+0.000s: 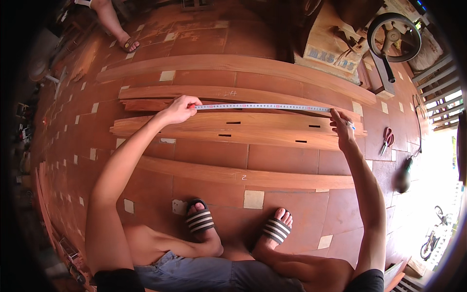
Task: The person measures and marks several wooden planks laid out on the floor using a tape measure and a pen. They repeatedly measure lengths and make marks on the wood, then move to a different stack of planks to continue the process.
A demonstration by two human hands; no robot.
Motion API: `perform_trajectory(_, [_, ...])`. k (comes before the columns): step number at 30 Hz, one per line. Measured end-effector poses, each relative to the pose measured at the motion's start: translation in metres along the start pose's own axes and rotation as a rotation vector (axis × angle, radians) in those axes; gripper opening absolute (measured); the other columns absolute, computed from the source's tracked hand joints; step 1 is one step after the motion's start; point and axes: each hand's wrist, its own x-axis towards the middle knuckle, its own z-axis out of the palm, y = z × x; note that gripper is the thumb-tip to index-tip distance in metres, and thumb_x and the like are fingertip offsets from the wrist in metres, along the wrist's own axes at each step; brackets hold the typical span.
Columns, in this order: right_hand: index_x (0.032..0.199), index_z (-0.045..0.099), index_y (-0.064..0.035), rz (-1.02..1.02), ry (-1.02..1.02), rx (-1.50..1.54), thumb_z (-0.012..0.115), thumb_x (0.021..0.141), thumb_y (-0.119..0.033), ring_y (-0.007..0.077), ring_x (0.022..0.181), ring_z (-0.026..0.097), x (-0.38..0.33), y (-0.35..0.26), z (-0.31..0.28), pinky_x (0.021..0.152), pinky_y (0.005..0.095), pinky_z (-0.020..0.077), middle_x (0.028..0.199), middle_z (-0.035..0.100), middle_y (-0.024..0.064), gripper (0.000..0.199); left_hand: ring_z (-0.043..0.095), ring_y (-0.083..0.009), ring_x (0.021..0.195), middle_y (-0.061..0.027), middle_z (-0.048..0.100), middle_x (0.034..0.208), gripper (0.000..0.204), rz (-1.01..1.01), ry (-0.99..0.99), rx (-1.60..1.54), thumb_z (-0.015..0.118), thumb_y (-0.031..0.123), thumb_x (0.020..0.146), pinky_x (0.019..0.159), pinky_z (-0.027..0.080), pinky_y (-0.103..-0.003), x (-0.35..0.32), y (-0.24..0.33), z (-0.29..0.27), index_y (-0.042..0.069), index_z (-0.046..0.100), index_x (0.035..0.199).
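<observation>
A white tape measure (pixel 262 106) is stretched straight between my hands, above the wooden boards. My left hand (pixel 178 111) pinches its left end, where a bit of red shows at the fingertips. My right hand (pixel 343 127) grips the tape near its right end, and a small white-and-blue thing, perhaps a pen, sticks out by those fingers. Below the tape lie two boards side by side; the upper one (pixel 272 121) and the lower one (pixel 262 138) both have dark slots cut in them. Just beyond is a board with a chalk mark (pixel 194 92).
A long board (pixel 224 63) lies farther off and another (pixel 292 179) nearer my sandalled feet. At right are red-handled scissors (pixel 387 141) and a dark green bottle-shaped object (pixel 403 176). A machine handwheel (pixel 394 38) stands far right. Another person's foot (pixel 129 45) is far left.
</observation>
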Motion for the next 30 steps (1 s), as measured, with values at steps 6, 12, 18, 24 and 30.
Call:
perform_trajectory(6, [0.106,0.073,-0.0094,0.003,-0.019,-0.032,0.069,0.095,-0.050,0.0079,0.077,0.057,-0.006,-0.002,0.003,0.069,0.0269,0.0436,0.086,0.064,-0.0030,0.042,0.050,-0.0096,0.068,0.0004,0.056,0.070,0.017,-0.059,0.096,-0.044,0.069,0.013,0.094,0.063,0.044,-0.031,0.008,0.016,0.009,0.000,0.074,0.104])
perform_trajectory(12, [0.100,0.070,-0.0142,0.012,-0.084,-0.024,0.068,0.096,-0.051,0.0064,0.077,0.056,-0.011,0.000,0.020,0.069,0.0260,0.0419,0.085,0.061,-0.0049,0.037,0.063,-0.0118,0.079,-0.0051,0.073,0.085,0.020,-0.119,0.135,-0.054,0.077,0.022,0.091,0.074,0.051,-0.031,0.014,0.020,0.018,0.004,0.078,0.101])
perform_trajectory(18, [0.102,0.072,-0.0121,-0.013,-0.111,-0.030,0.068,0.096,-0.051,0.0070,0.075,0.056,-0.015,-0.003,0.029,0.068,0.0257,0.0425,0.085,0.063,-0.0037,0.039,0.068,-0.0180,0.084,-0.0092,0.075,0.088,0.027,-0.157,0.174,-0.005,0.080,0.032,0.089,0.079,0.053,-0.035,0.012,0.034,0.018,0.007,0.079,0.098])
perform_trajectory(24, [0.108,0.075,-0.0045,-0.077,-0.015,0.019,0.071,0.096,-0.042,0.0101,0.069,0.056,-0.027,-0.005,0.037,0.063,0.0276,0.0464,0.084,0.069,-0.0003,0.039,0.068,-0.0191,0.081,-0.0091,0.075,0.087,0.032,-0.129,0.243,0.092,0.080,0.038,0.087,0.075,0.053,-0.035,0.015,0.030,0.010,0.007,0.079,0.095])
perform_trajectory(30, [0.102,0.073,-0.0033,-0.678,-0.068,-0.524,0.067,0.095,-0.021,0.0284,0.079,0.070,-0.087,0.018,0.063,0.069,0.0397,0.0544,0.084,0.072,0.0163,0.020,0.065,-0.0193,0.071,-0.0076,0.071,0.077,0.030,-0.037,0.375,0.146,0.078,0.037,0.088,0.068,0.050,-0.036,0.028,-0.003,-0.018,0.007,0.078,0.092])
